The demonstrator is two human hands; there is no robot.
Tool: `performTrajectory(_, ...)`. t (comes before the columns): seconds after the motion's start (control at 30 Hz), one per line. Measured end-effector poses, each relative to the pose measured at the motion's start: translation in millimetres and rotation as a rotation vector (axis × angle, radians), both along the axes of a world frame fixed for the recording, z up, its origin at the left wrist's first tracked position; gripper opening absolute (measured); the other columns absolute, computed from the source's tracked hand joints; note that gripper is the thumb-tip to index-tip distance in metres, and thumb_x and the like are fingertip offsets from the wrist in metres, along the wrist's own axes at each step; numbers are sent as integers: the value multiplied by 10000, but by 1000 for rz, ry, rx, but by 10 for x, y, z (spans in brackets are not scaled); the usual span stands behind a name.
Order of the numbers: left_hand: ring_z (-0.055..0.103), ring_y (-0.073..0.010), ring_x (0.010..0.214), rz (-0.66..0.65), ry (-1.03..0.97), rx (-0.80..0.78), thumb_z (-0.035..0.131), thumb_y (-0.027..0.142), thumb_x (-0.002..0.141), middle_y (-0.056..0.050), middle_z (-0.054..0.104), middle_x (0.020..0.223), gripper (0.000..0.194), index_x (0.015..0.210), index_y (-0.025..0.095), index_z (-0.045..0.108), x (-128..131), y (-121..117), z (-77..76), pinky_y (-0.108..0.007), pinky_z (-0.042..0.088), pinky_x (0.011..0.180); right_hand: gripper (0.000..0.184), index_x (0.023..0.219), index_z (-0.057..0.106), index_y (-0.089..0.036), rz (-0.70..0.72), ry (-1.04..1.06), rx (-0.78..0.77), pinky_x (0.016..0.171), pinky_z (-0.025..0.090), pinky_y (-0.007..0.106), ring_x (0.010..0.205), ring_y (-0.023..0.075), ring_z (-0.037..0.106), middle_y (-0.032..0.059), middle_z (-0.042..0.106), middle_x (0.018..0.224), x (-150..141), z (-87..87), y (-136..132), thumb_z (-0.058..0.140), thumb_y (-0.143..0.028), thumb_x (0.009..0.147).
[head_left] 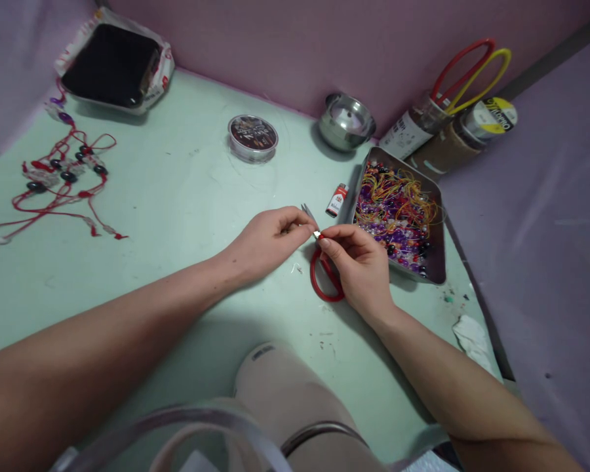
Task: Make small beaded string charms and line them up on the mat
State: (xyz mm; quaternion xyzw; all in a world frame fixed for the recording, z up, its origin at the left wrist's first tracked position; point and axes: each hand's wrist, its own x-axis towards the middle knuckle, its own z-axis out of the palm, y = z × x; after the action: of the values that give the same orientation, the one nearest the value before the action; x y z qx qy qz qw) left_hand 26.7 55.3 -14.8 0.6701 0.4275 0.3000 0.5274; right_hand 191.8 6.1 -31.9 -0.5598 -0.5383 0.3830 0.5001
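Observation:
My left hand is closed in a pinch, its fingertips almost meeting those of my right hand, which pinches too. Between the fingertips a tiny red and whitish piece shows; it is too small to name. What my left fingers grip is hidden. Scissors with red handles lie on the table beneath my hands, blades pointing away. To the right of my right hand stands a metal tray holding purple, clear, black and orange beads and tangled yellow and red threads.
A red and white lighter lies by the tray. Behind are a spool of clear line, a steel bowl and jars with scissors. Knotted red beaded cords and a black-topped container occupy the left.

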Motion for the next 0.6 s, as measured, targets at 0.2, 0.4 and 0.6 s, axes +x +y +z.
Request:
performTrajectory(0.2, 477, -116, 638, -36, 34, 56, 494, 325, 818, 14, 601, 709, 208, 808, 174, 636, -11, -1, -27, -244, 358, 578, 77, 870, 653, -226, 0, 26, -3, 694, 519, 271, 723, 113, 604, -8, 653, 824, -4, 8, 0, 660, -212, 794)
performTrajectory(0.4, 479, -121, 645, -41, 35, 69, 498, 322, 810, 11, 590, 696, 198, 782, 169, 621, -6, -4, -27, -246, 361, 587, 82, 867, 649, -224, -12, 10, -6, 682, 524, 278, 729, 122, 604, -2, 652, 822, -13, 15, -1, 668, -239, 789)
performTrajectory(0.6, 494, -121, 657, -44, 24, 62, 508, 327, 809, 10, 601, 697, 203, 782, 167, 629, -3, -5, -39, -246, 377, 601, 82, 866, 657, -224, 2, -2, 2, 625, 494, 240, 700, 108, 588, -10, 658, 809, -9, 17, -5, 678, -233, 788)
